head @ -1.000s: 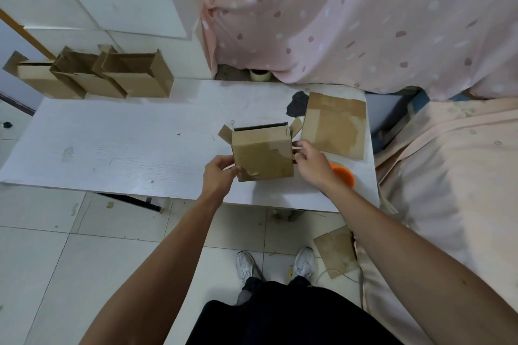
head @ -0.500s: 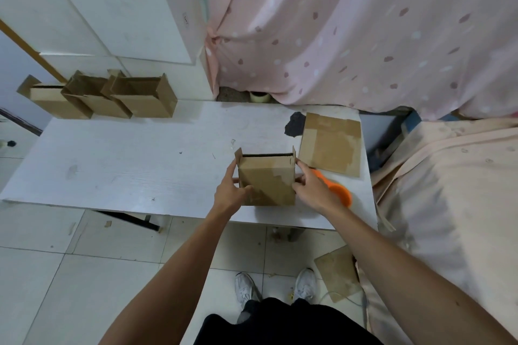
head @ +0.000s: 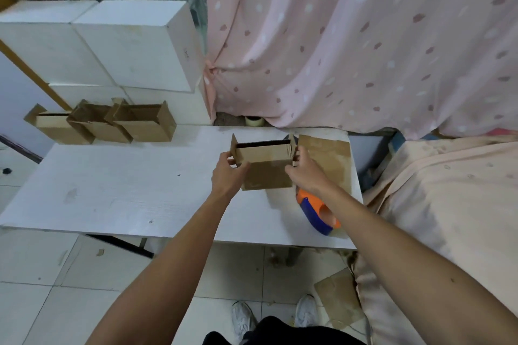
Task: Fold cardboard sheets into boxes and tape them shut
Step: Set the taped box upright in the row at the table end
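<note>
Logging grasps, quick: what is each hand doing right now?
Left hand: grips the cardboard box by its left side.
Right hand: grips the same box's right side.

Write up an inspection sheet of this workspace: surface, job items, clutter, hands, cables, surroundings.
Surface: white table, scuffed.
Job's things: open-topped cardboard box held upright; flat cardboard sheet to its right; tape dispenser near the right edge; three folded boxes at far left.
Clutter: tape roll at the far edge; cardboard piece on the floor.
Hands: left hand grips the box's left side; right hand grips its right side.
Cables: nothing seen.
Surroundings: pink curtain, white blocks, tiled floor.
</note>
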